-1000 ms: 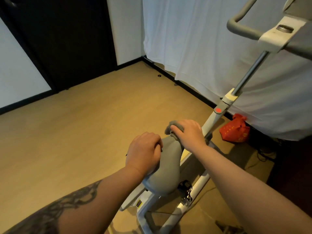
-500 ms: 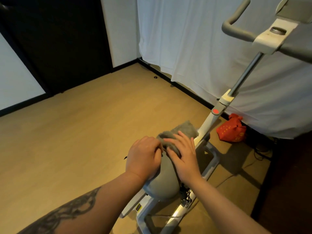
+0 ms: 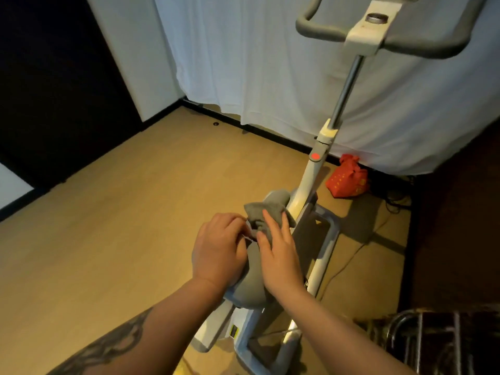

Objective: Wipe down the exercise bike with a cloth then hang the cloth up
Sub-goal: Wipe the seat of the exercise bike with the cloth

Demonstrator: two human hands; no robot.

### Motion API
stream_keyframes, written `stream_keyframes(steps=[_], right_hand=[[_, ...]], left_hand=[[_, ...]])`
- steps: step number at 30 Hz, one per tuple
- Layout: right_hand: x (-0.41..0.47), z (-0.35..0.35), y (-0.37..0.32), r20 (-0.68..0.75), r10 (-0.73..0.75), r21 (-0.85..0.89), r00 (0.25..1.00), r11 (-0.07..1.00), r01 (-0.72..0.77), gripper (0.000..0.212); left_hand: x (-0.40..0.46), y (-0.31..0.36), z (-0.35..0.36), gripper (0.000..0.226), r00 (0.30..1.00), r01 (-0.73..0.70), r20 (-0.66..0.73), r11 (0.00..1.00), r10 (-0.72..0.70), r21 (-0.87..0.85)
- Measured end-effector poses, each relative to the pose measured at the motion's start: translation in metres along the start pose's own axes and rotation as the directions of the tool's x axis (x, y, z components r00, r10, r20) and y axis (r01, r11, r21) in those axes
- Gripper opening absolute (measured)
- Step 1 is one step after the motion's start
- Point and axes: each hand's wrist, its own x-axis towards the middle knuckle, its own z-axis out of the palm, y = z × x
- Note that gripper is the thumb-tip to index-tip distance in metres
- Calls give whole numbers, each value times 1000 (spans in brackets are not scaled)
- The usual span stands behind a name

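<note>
No readable writing on exercise bike (image 3: 311,182). I see cloth (image 3: 266,213) bunched on saddle (image 3: 250,290) nose. Left hand (image 3: 219,251) fingers curled, pinching cloth edge; right hand (image 3: 281,253) fingers straight, pressing cloth. Red bag (image 3: 347,180) knotted, contents hidden.

A light wood floor (image 3: 113,234) fills the left and middle of the frame. At upper left stands a dark door (image 3: 54,85), with a pale wall panel (image 3: 130,50) beside it and a black skirting board (image 3: 205,109) along its foot. A white curtain (image 3: 257,63) hangs across the upper middle and right, reaching the floor. At its hem, right of centre, lies a red cloth bag (image 3: 346,180) beside dark cables (image 3: 395,201). A metal rack (image 3: 433,339) shows at lower right. The light is dim and warm.
</note>
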Motion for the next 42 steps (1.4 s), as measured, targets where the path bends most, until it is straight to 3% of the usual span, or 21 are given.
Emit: stream_keyframes(steps=[6, 11, 16, 21, 26, 30, 32, 35, 37, 39, 42], right_hand=[[59, 5, -19, -80, 218, 45, 973, 976, -215, 49], [32, 1, -12, -8, 226, -40, 974, 973, -226, 53], [80, -3, -26, -49, 434, 352, 899, 850, -391, 50], [3, 6, -13, -59, 300, 27, 952, 954, -299, 54], [25, 3, -7, -22, 296, 100, 955, 951, -292, 53], [-22, 0, -2, -1, 322, 71, 947, 944, -321, 49], [-45, -3, 7, 62, 429, 259, 901, 865, -429, 47], [-35, -7, 7, 117, 588, 520, 800, 650, -554, 41], [-33, 0, -3, 69, 621, 588, 781, 607, -535, 40], [-51, 21, -17, -110, 585, 550, 803, 709, -441, 42], [-87, 43, -26, -316, 459, 425, 830, 851, -308, 41]], left_hand=[[-1, 2, 0, 22, 998, 49, 41, 999, -50, 14], [-2, 0, -1, 19, 998, 54, 13, 998, -54, -20], [-2, 1, 1, 21, 998, 69, 1, 997, -69, -31], [0, -2, 4, 19, 999, 48, 3, 998, -48, -48], [0, -4, 4, 21, 999, 32, 21, 998, -31, -56], [1, -6, 5, 16, 999, 6, 42, 998, -4, -62], [1, -7, 4, 15, 998, -4, 67, 998, 8, -62], [3, -8, 4, 19, 990, 64, 130, 990, -48, -129], [5, -9, 3, 22, 980, 152, 159, 969, -122, -195], [6, -12, 1, 26, 971, 177, 206, 947, -123, -267], [9, -24, -8, 32, 946, 138, 323, 898, 5, -418]])
